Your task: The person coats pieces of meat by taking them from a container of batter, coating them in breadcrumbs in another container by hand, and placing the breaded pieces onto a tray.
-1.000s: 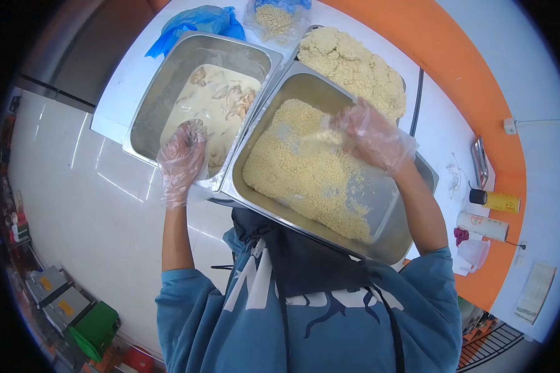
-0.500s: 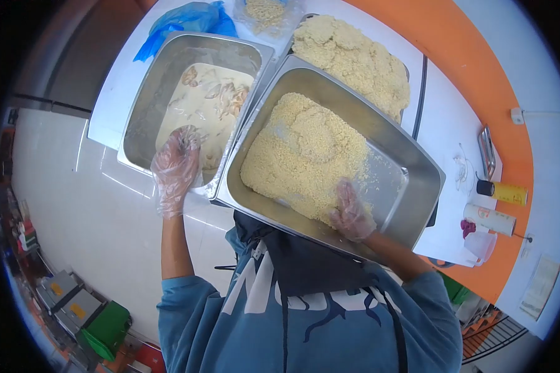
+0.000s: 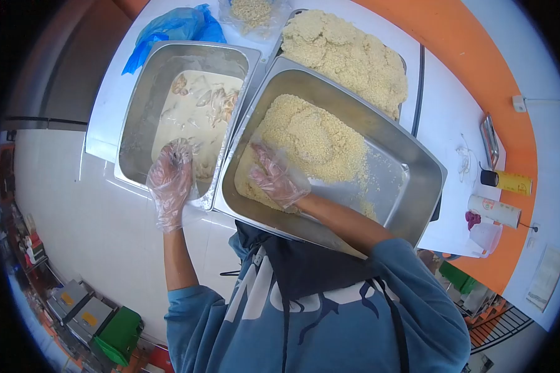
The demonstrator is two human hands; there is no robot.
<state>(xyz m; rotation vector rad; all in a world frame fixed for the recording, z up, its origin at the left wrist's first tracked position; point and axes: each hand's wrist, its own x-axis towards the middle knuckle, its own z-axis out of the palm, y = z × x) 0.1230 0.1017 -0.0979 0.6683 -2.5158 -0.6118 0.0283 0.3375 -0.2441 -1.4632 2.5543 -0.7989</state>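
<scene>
Single head cam, faces fwd & steeply down, close above table [image 3: 445, 112]; v. wide view, table's near-left corner in, wearer's torso [image 3: 348, 317] at btm.

A person [image 3: 330, 317] before us is holding the gloved left hand [image 3: 171, 174] loosely curled, right forearm [image 3: 345, 222] slanting leftward, gloved right hand [image 3: 276, 175] opening.

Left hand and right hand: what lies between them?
In the head view, the adjoining sides of the left pan and right pan run between the left hand and right hand, with some crumbs beside the latter.
</scene>
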